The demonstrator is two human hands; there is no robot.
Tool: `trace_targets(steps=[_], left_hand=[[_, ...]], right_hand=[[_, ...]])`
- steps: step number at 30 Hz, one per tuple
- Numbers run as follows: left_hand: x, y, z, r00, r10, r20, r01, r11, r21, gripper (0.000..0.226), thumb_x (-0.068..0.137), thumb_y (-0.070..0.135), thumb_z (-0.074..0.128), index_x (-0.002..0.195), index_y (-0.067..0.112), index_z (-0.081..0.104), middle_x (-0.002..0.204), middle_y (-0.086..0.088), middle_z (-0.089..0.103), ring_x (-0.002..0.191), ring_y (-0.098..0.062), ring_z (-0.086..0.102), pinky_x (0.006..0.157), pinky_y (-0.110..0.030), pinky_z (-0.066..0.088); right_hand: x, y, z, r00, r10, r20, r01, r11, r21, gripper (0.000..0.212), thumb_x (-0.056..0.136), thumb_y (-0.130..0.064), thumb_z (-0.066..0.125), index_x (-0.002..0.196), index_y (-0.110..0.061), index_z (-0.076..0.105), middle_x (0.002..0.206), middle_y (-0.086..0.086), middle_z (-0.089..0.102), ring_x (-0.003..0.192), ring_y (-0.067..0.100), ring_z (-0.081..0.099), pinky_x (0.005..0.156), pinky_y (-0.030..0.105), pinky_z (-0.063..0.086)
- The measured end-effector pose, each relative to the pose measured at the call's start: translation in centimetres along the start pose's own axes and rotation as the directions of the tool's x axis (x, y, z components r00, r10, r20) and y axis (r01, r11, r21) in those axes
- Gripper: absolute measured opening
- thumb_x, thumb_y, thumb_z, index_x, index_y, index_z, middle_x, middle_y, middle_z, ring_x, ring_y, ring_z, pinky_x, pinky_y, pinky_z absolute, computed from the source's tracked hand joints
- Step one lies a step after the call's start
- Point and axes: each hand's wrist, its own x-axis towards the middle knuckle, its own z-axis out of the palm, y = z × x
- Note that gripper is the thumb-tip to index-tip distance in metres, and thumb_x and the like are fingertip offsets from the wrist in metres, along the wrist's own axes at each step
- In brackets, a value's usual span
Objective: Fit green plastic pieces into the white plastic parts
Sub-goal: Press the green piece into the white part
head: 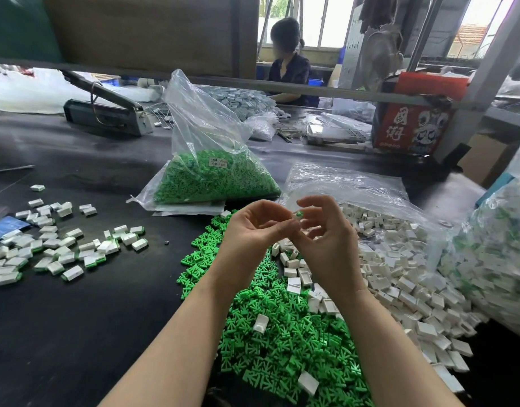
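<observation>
Both hands are raised together at the centre of the frame, above the dark tabletop [76, 318]. The left hand [250, 230] is turned palm-up with its fingers curled inward, and the right hand [326, 239] is curled toward it; a small green piece [298, 213] is pinched at the meeting fingertips, with something pale seen just below it, though which fingers hold which part cannot be told. Beneath the forearms, from the centre to the bottom of the frame, a loose heap of green plastic pieces [282, 348] is spread, with a few white plastic parts [399, 283] scattered on top. The main heap of white parts is spilled to the right of centre, out of an open clear bag [355, 183]. A tall clear bag of green pieces [214, 174], bearing a small white label, is stood just above centre. At the left of the frame, a scatter of assembled pieces [62, 248], white with green edges, is laid on the tabletop. At the right edge a further clear bag [499, 259] of white-and-green items is seen. In the upper left a grey machine [106, 113] is set, and a red printed box [411, 124] is placed at the upper right. A seated person [288, 60] is seen at the upper centre
</observation>
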Motion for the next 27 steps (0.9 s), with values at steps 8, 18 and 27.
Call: trace_targets(steps=[8, 18, 27], left_hand=[[0.1, 0.4, -0.3, 0.978, 0.174, -0.112, -0.140, 0.955, 0.262, 0.034, 0.062, 0.019, 0.089, 0.087, 0.028, 0.068, 0.088, 0.004, 0.072, 0.087, -0.014, 0.066, 0.084, -0.034, 0.047], [0.1, 0.1, -0.4, 0.938, 0.326, -0.115, -0.212, 0.804, 0.555, 0.023, 0.071, 0.025, 0.088, 0.085, 0.029, 0.070, 0.083, 0.013, 0.072, 0.078, -0.005, 0.068, 0.067, -0.015, 0.051], [0.0, -0.3, -0.8, 0.959, 0.261, -0.109, -0.177, 0.854, 0.490, 0.019, 0.073, 0.014, 0.086, 0.085, 0.024, 0.075, 0.082, 0.004, 0.076, 0.074, -0.010, 0.073, 0.065, -0.025, 0.059]], right_hand=[[0.5, -0.7, -0.9, 0.904, 0.313, 0.290, -0.416, 0.800, 0.432, 0.011, 0.093, -0.002, 0.057, 0.089, -0.007, 0.066, 0.077, 0.010, 0.065, 0.068, 0.019, 0.058, 0.062, 0.031, 0.048], [0.5, -1.9, -1.1, 0.941, 0.239, 0.240, -0.321, 0.853, 0.411, 0.026, 0.070, -0.031, 0.076, 0.084, -0.009, 0.072, 0.080, 0.008, 0.071, 0.070, 0.016, 0.060, 0.059, 0.023, 0.048], [0.5, -1.9, -1.1, 0.950, 0.252, 0.183, -0.305, 0.874, 0.378, 0.005, 0.080, -0.009, 0.074, 0.081, -0.006, 0.070, 0.081, 0.022, 0.069, 0.070, 0.025, 0.061, 0.057, 0.025, 0.050]])
